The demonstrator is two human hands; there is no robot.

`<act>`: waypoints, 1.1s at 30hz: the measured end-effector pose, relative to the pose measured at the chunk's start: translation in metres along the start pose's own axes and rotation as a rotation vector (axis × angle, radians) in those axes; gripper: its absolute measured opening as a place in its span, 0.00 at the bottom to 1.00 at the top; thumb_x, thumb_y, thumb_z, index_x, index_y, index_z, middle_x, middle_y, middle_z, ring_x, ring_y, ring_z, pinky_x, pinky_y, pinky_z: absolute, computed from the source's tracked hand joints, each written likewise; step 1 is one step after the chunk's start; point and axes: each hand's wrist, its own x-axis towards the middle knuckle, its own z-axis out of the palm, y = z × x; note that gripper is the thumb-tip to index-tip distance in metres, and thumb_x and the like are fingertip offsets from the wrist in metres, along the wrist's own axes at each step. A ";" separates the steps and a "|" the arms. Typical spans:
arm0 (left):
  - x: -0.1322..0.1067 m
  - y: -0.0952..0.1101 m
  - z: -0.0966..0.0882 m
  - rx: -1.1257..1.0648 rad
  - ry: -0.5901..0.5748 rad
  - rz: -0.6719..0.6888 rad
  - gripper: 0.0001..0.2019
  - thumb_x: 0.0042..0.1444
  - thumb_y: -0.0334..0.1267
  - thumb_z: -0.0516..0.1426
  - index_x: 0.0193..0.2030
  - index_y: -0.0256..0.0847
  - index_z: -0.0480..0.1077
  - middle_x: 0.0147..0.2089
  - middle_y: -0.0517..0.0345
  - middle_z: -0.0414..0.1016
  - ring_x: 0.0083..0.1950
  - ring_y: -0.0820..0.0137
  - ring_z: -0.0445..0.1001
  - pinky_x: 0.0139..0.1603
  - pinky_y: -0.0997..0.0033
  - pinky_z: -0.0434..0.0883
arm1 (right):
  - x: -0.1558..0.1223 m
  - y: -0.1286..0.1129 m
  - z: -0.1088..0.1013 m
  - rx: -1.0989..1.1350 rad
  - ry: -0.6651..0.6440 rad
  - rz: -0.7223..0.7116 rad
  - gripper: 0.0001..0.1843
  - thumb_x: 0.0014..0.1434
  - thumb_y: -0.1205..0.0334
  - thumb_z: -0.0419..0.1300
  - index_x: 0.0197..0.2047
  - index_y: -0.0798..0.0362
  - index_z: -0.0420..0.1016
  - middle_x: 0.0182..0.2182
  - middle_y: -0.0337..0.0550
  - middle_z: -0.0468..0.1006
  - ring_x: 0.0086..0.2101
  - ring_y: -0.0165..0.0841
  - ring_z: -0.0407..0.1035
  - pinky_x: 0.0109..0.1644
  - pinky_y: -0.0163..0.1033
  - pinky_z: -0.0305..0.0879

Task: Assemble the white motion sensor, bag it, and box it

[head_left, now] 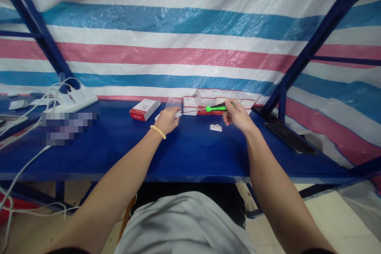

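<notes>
My right hand (236,117) is closed around a screwdriver with a green and black handle (216,107), held level with its thin shaft pointing left. The tip reaches a small white part (178,114) that my left hand (167,120) pinches above the blue table (119,147). A yellow bead bracelet (158,131) circles my left wrist. Another small white part (216,127) lies on the table just below my right hand.
A red and white box (144,109) lies left of my hands, and several like it are stacked (218,99) behind them. A white power strip (76,99) with cables sits at far left. A black phone (290,138) rests at right.
</notes>
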 end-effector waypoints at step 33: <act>0.000 0.000 0.001 -0.017 -0.019 0.028 0.16 0.52 0.27 0.59 0.49 0.38 0.71 0.48 0.50 0.79 0.48 0.60 0.79 0.52 0.62 0.74 | 0.000 0.001 -0.002 0.000 0.012 0.057 0.27 0.52 0.33 0.57 0.38 0.48 0.58 0.13 0.34 0.71 0.13 0.30 0.63 0.16 0.31 0.50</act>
